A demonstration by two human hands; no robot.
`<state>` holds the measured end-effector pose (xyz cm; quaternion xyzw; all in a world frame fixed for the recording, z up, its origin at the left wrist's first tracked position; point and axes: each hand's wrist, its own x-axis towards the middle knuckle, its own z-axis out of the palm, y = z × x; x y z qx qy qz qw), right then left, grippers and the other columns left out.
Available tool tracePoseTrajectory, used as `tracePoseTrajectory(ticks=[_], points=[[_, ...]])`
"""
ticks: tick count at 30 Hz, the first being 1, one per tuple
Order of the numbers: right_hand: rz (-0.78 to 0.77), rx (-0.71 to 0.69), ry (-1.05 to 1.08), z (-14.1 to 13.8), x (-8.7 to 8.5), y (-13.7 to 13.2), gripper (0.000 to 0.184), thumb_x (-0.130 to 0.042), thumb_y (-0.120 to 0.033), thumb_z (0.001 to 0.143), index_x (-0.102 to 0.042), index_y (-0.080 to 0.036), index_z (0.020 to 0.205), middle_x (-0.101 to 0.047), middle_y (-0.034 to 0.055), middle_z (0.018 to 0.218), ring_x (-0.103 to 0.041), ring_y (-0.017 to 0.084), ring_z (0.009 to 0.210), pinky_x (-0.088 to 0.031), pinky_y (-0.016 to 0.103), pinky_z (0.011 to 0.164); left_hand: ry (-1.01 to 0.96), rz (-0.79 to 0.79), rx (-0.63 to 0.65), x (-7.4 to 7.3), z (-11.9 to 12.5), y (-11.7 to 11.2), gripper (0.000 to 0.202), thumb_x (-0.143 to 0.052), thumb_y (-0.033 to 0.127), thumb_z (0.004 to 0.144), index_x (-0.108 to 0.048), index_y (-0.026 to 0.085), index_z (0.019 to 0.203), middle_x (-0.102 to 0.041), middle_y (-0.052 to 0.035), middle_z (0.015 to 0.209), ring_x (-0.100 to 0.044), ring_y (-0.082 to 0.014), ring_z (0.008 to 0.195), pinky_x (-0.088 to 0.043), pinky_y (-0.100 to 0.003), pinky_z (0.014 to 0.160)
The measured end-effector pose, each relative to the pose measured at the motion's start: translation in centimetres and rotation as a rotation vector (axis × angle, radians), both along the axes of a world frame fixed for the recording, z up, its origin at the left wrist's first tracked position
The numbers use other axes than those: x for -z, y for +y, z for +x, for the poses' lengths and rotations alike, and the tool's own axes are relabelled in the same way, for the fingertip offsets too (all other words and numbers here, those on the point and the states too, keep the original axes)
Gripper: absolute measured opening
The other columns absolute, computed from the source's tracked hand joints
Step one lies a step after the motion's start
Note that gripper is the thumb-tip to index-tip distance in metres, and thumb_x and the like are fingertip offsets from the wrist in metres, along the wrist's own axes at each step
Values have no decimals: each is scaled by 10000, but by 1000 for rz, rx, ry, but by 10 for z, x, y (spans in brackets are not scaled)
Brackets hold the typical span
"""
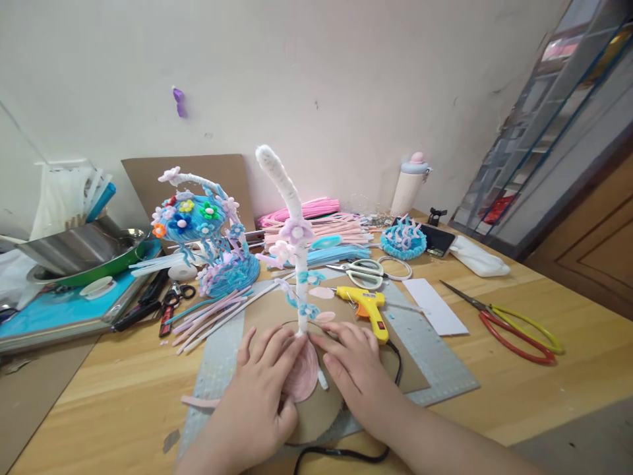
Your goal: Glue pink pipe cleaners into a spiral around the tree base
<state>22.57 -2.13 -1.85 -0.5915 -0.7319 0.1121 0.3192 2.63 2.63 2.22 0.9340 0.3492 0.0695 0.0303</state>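
Observation:
My left hand [270, 382] lies with its fingers stretched out, pressing on the pink coiled pipe-cleaner disc [302, 376]. Across from it, my right hand [355, 369] rests with fingers extended, its fingertips by the foot of a white wrapped stem [301, 290]. The stem stands upright on a round cardboard base [316, 419], bending left at the top. A lilac flower [297, 231], blue blossoms and pale pink leaf shapes are fixed along it. A short white piece [323, 379] sits beside the disc. Whether fingertips touch the stem is hard to see.
A yellow glue gun [366, 307] lies just behind my right hand, its black cord [341, 452] looping in front. Red-and-yellow scissors [514, 326] lie at right. A blue flowered ornament [198, 227], pipe-cleaner bundles [311, 234] and metal bowls [79, 247] stand behind and left.

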Motion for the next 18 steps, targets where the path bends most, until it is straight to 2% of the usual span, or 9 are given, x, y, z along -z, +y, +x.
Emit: tracePoseTrajectory(ticks=[8, 14, 18], points=[[-6, -5, -10, 0, 1, 1, 342, -332, -323, 990, -494, -362, 1288, -519, 28, 1282, -390, 230, 1246, -264, 482, 1001, -9, -19, -9, -2, 1, 0, 790, -470, 125, 634, -350, 291, 1397, -394, -20, 1433, -251, -242, 1357, -57, -524, 1143], [11, 0, -1, 0, 1, 0, 332, -340, -325, 988, -498, -357, 1278, -517, 30, 1284, -403, 230, 1229, -283, 473, 991, -34, 13, -9, 3, -1, 0, 678, -465, 122, 646, -433, 219, 1317, -431, -54, 1409, -254, -236, 1361, -64, -500, 1154], [4, -4, -13, 0, 0, -1, 335, -343, -317, 987, -496, -347, 1283, -510, 36, 1293, -389, 233, 1234, -271, 475, 999, -26, 5, -11, 3, -1, 0, 760, -475, 126, 643, -364, 226, 1387, -417, -51, 1430, -268, -247, 1357, -77, -515, 1152]])
